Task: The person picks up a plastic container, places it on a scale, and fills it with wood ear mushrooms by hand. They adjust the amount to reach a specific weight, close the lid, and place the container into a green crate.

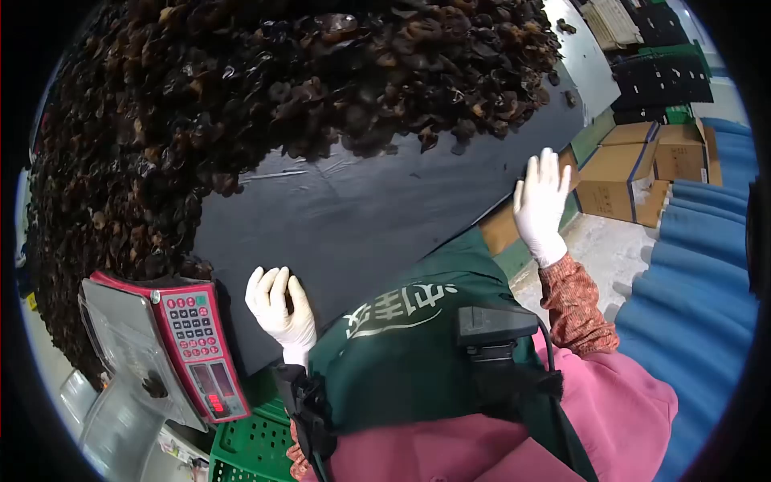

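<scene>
The gloved left hand [283,315] curls loosely, fingers [279,284] bent, while the gloved right hand [541,202] is open, its fingers nearly straight.

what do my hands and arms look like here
Your left hand and right hand are both white-gloved, the covering thin, close-fitting and without visible markings. On the right arm, a mottled orange-red oversleeve with a gathered end runs up to a plain pink sleeve. Most of the left arm is hidden, though a bit of similar orange-red cloth shows low down.
</scene>
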Demonstrator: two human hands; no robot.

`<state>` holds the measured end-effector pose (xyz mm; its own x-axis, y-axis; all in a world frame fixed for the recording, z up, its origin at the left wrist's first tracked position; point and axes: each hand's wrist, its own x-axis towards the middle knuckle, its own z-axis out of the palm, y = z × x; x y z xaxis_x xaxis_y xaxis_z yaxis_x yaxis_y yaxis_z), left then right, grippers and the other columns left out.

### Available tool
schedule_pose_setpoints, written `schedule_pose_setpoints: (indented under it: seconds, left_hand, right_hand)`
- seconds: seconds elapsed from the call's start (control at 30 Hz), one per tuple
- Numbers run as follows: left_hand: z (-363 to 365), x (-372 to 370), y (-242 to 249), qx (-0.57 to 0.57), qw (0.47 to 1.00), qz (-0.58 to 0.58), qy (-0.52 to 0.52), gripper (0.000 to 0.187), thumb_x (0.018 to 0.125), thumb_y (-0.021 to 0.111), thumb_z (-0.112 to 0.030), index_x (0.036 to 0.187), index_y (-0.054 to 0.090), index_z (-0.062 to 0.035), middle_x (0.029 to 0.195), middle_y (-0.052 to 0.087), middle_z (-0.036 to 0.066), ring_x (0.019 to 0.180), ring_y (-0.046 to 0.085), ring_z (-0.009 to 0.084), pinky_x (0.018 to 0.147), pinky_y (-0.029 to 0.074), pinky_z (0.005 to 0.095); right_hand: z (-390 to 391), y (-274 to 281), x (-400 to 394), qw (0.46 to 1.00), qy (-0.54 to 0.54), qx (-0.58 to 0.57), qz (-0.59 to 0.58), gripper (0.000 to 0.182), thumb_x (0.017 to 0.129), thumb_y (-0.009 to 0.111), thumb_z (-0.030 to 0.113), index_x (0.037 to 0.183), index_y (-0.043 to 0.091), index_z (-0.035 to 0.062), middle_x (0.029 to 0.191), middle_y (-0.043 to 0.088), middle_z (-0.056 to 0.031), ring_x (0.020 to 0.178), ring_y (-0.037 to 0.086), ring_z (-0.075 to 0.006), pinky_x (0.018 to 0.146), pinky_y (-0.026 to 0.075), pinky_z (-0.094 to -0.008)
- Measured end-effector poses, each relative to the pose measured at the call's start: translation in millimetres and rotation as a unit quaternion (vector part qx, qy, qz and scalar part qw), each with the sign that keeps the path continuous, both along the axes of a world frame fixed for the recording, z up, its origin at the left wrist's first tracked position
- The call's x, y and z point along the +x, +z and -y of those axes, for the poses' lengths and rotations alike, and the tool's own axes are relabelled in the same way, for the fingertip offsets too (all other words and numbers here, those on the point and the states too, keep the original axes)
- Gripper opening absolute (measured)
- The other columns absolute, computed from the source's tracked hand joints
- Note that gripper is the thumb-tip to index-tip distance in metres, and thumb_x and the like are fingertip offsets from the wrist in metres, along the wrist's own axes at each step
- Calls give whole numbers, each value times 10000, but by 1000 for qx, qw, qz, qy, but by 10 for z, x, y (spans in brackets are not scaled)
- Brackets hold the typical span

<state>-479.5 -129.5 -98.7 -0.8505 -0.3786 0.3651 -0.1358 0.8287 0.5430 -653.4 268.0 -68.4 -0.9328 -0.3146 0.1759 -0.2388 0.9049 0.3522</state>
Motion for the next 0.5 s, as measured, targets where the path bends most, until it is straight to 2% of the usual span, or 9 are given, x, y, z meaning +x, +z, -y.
schedule_pose_setpoints:
  seconds: [0.03,0.07,0.1,0.13,0.17,0.23,0.27,0.37,0.5]
  left_hand:
    - [5,1,5,0,1000,-5,-2,263,821,758,43,1065,740,-55,1118,686,82,1192,602,345,1002,488,445]
    - [3,-8,15,-5,1000,-7,-8,264,821,758,46,1065,738,-53,1119,686,84,1190,604,346,1001,489,445]
    - [9,1,9,-8,1000,-7,-12,266,820,758,48,1065,737,-52,1119,686,86,1188,605,346,999,490,445]
    - [8,1,3,-10,1000,-9,-16,267,819,757,50,1065,735,-51,1120,686,88,1185,606,346,998,491,445]
    - [4,0,2,-14,1000,-9,-17,268,818,757,51,1065,734,-50,1120,687,89,1185,606,345,997,492,446]
    - [1,12,9,-23,1000,-8,-17,270,816,758,54,1064,732,-49,1121,688,92,1183,607,343,994,495,446]
    - [0,19,14,-23,1000,-7,-16,277,813,756,60,1069,730,-45,1121,689,98,1190,605,345,1000,494,446]
    - [-31,36,55,-7,1000,9,-7,280,813,756,61,1072,731,-43,1125,686,102,1198,602,344,1008,491,445]
    - [-143,22,19,5,1000,-16,14,267,823,746,64,1069,734,-40,1158,684,106,1207,600,343,1019,486,442]
  right_hand:
    - [-23,33,-22,999,-21,-11,-32,499,946,583,135,1407,538,-51,1508,487,-270,1436,420,-426,1223,227,-597]
    - [398,233,-48,989,36,-145,-12,480,935,572,108,1389,548,-48,1502,492,-272,1417,437,-434,1217,234,-602]
    - [710,328,-24,986,85,-137,30,480,917,571,89,1378,554,-44,1487,501,-272,1403,452,-433,1202,272,-595]
    - [923,231,30,958,172,-221,56,479,910,586,115,1368,568,-26,1474,519,-258,1380,477,-431,1181,321,-584]
    - [1274,421,47,919,229,-252,199,468,921,587,146,1363,580,-8,1469,532,-244,1360,500,-432,1160,357,-576]
    - [1589,-149,251,835,387,-332,206,536,962,628,287,1424,559,25,1538,498,-193,1444,452,-344,1221,300,-546]
    - [1713,-172,281,826,410,-295,250,606,951,656,362,1451,542,40,1563,483,-159,1477,420,-302,1248,259,-536]
    - [1474,-113,126,863,358,-253,249,660,933,659,391,1490,507,70,1581,467,-148,1474,424,-300,1233,256,-565]
    - [615,-33,-25,971,65,-141,184,626,935,618,288,1509,488,75,1610,419,-173,1519,340,-359,1246,172,-583]
